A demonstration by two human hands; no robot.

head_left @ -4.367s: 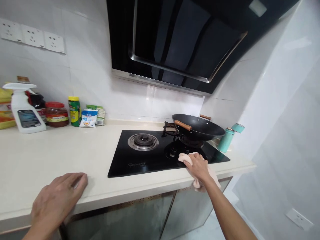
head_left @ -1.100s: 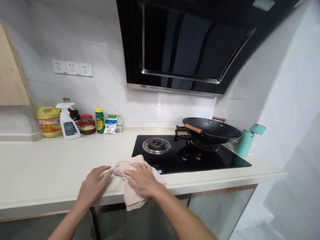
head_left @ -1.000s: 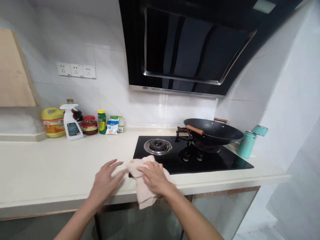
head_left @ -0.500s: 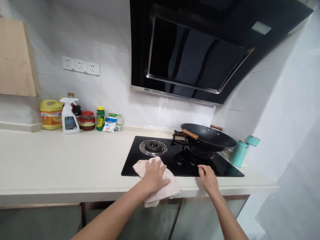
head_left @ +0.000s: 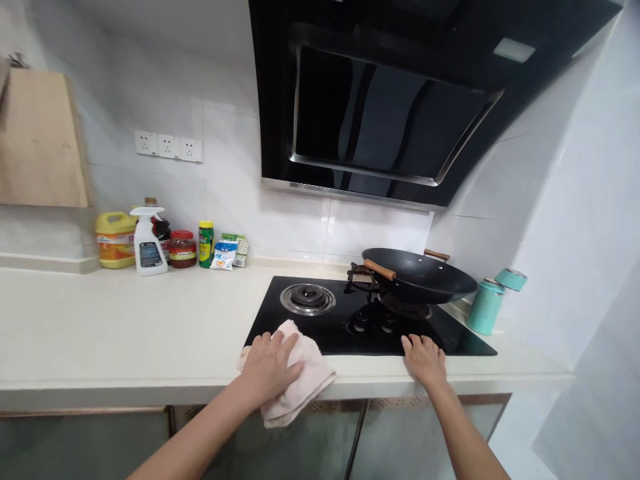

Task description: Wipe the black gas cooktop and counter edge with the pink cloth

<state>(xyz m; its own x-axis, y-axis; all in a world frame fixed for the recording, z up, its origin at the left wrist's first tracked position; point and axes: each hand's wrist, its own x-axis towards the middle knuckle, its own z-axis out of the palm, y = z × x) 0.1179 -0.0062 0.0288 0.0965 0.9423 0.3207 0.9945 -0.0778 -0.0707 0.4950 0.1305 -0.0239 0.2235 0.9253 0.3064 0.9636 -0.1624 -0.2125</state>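
Observation:
My left hand (head_left: 273, 367) presses down on a pale pink cloth (head_left: 305, 367), its thumb and fingers curved over the fabric. The cloth lies across the front left edge of the black glass gas stove (head_left: 320, 337), and one end hangs over the counter's front. On the stove's front right edge rests my right hand (head_left: 425, 360), palm down, fingers apart, holding nothing. Behind it are two dark control knobs (head_left: 360, 322). A black wok (head_left: 425, 277) with wooden handles sits over the right burner. The left burner (head_left: 307, 298) is bare.
Along the wall at left stand a yellow jug (head_left: 115, 243), a white spray bottle (head_left: 149, 247), a red-lidded jar (head_left: 183, 250), a green shaker (head_left: 206, 245) and packets (head_left: 225, 253). A turquoise canister (head_left: 486, 307) with raised lid stands right. Above hangs a range hood (head_left: 380, 120).
My left hand has slid the cloth left and toward me along the stove's edge. My right hand has lowered onto the front edge, its fingers now spread. The view has shifted slightly.

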